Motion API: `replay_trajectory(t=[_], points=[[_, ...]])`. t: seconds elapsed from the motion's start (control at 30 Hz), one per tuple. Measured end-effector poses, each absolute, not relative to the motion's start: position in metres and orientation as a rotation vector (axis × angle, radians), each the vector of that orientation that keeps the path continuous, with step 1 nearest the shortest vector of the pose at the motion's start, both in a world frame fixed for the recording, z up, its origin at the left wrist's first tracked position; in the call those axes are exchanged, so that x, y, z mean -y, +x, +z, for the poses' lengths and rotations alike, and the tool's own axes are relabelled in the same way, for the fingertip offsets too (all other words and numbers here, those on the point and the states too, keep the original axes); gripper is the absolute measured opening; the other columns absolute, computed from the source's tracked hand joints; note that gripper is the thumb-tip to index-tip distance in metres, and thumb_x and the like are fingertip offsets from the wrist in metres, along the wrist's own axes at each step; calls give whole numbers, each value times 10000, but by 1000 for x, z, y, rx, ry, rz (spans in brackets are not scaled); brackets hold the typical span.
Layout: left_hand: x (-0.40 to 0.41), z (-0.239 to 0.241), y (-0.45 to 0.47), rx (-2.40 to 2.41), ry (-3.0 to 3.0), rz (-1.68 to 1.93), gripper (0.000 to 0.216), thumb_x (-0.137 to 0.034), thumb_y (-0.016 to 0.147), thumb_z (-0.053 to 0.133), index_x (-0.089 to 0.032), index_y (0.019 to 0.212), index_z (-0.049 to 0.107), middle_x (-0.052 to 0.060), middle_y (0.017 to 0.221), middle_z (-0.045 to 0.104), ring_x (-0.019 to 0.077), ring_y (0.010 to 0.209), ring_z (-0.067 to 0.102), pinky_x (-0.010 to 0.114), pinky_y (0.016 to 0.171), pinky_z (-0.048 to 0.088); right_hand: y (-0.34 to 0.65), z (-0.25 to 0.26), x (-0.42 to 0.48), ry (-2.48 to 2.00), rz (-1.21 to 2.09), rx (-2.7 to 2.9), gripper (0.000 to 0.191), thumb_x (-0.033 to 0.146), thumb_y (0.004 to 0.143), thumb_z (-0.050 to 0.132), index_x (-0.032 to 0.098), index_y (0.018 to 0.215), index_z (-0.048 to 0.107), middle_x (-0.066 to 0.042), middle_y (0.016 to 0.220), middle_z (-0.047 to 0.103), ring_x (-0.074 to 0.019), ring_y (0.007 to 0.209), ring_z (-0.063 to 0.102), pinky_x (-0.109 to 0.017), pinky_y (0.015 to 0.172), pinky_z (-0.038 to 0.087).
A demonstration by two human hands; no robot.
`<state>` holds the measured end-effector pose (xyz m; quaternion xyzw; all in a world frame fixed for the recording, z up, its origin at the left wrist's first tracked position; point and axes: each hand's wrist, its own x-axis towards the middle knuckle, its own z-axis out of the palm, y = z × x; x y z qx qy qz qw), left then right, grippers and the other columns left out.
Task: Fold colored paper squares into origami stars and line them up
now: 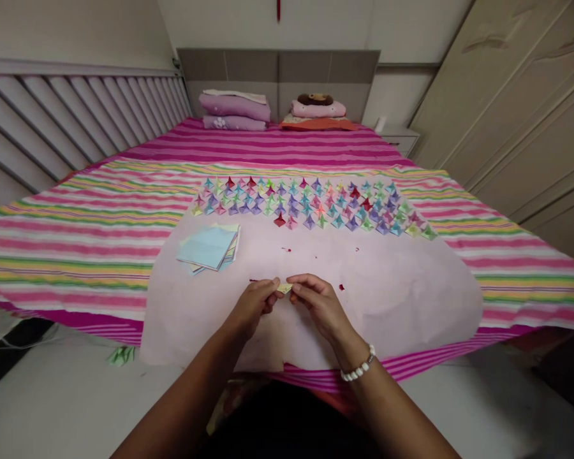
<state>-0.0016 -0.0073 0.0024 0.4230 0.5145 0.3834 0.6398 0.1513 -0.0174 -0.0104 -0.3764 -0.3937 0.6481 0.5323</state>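
Observation:
My left hand (256,303) and my right hand (318,303) meet over a pale pink sheet (402,287) on the bed. Both pinch a small pale yellow folded paper (284,288) between their fingertips. A white bead bracelet sits on my right wrist. A stack of light blue and pale square papers (209,247) lies to the left of my hands. Beyond them, several small folded paper shapes (316,204) in many colours stand in rows across the far part of the sheet.
The bed carries a pink, green and white striped cover (76,229). Folded pillows and blankets (234,109) sit by the headboard. A slatted rail (76,115) runs along the left, wardrobe doors (521,115) along the right. A green paper scrap (120,355) lies on the floor.

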Motion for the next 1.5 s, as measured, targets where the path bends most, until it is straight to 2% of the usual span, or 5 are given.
replay_trajectory(t=[0.27, 0.43, 0.77, 0.97, 1.5], points=[[7, 2, -1, -1277, 1255, 908, 457, -561, 822, 474, -163, 622, 573, -14, 551, 503, 113, 517, 440, 262, 530, 350, 152, -16, 14, -981, 1432, 924, 187, 340, 695, 742, 184, 798, 734, 10, 583, 631, -122, 550, 543, -270, 593, 431], [8, 10, -5, -1325, 1563, 1224, 168, -353, 779, 621, -185, 772, 632, 5, 763, 620, 139, 702, 547, 264, 670, 444, 154, -18, 12, -1012, 1364, 948, 202, 356, 707, 726, 183, 811, 728, 11, 574, 625, -126, 541, 537, -281, 594, 440], [-2, 7, -7, -1236, 1832, 1119, 87, -264, 788, 634, -191, 805, 678, 13, 786, 626, 127, 680, 542, 246, 620, 434, 156, -18, 11, -1051, 1257, 1130, 188, 359, 751, 686, 196, 842, 710, 6, 601, 621, -141, 574, 549, -284, 596, 441], [-18, 2, -3, -1278, 1835, 1073, 105, -272, 814, 581, -189, 821, 646, 8, 769, 653, 137, 670, 587, 252, 632, 456, 155, -17, 0, -1066, 770, 1344, 171, 262, 743, 702, 251, 912, 721, -50, 963, 605, -132, 634, 531, -300, 617, 466], [-79, -37, 3, -1309, 1917, 1063, 119, -233, 850, 528, -172, 872, 627, 29, 841, 655, 149, 768, 608, 263, 706, 471, 154, -45, -60, -1156, 728, 1452, 95, 209, 858, 547, 213, 813, 631, -30, 821, 604, -169, 749, 572, -295, 669, 445]])
